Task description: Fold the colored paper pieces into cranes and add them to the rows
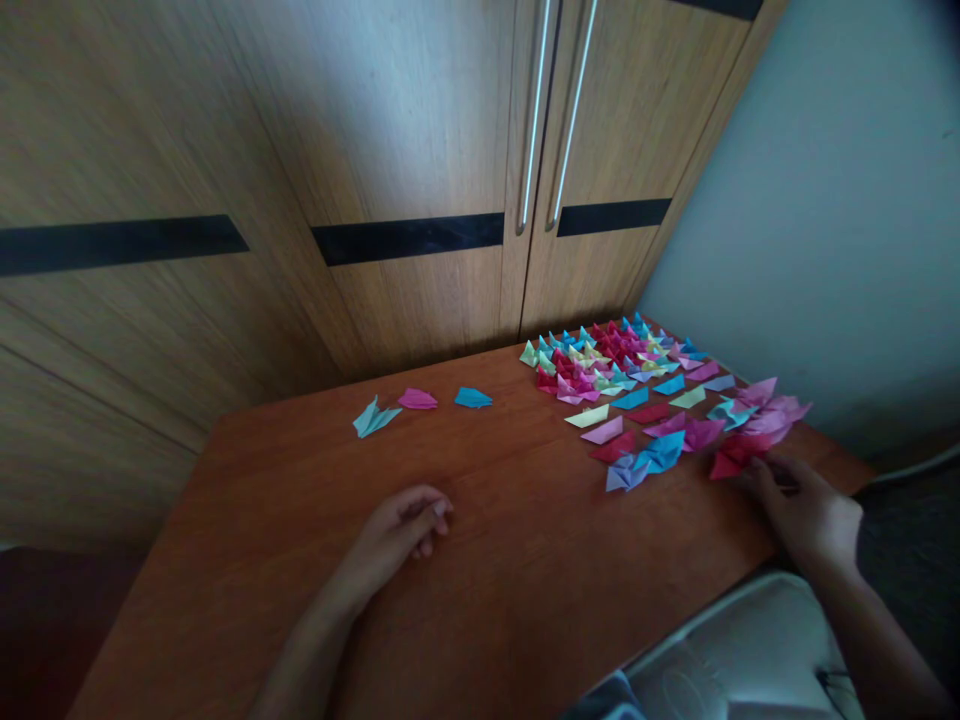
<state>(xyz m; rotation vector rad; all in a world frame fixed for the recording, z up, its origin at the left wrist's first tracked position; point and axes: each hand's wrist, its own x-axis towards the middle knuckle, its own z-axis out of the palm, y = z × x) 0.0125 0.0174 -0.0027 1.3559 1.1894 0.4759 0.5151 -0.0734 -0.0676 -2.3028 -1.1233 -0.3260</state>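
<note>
At the right edge of the table, my right hand [806, 510] has its fingertips closed on a red folded-paper piece [739, 455]. Pink folded pieces [772, 408] and a light blue one [730, 413] lie just beyond it. My left hand [411, 522] rests on the tabletop with loosely curled fingers and nothing visible in them. To the left of the red piece are a blue folded piece [661, 453], a lavender one [626, 472] and a magenta one [701, 433].
Many small origami boats [600, 355] crowd the far right corner, with rows of flat folded strips [630, 399] before them. A teal paper plane [374, 417], a pink piece [417, 399] and a blue piece [473, 398] lie farther left. A wooden cabinet [405, 320] borders the table [510, 580].
</note>
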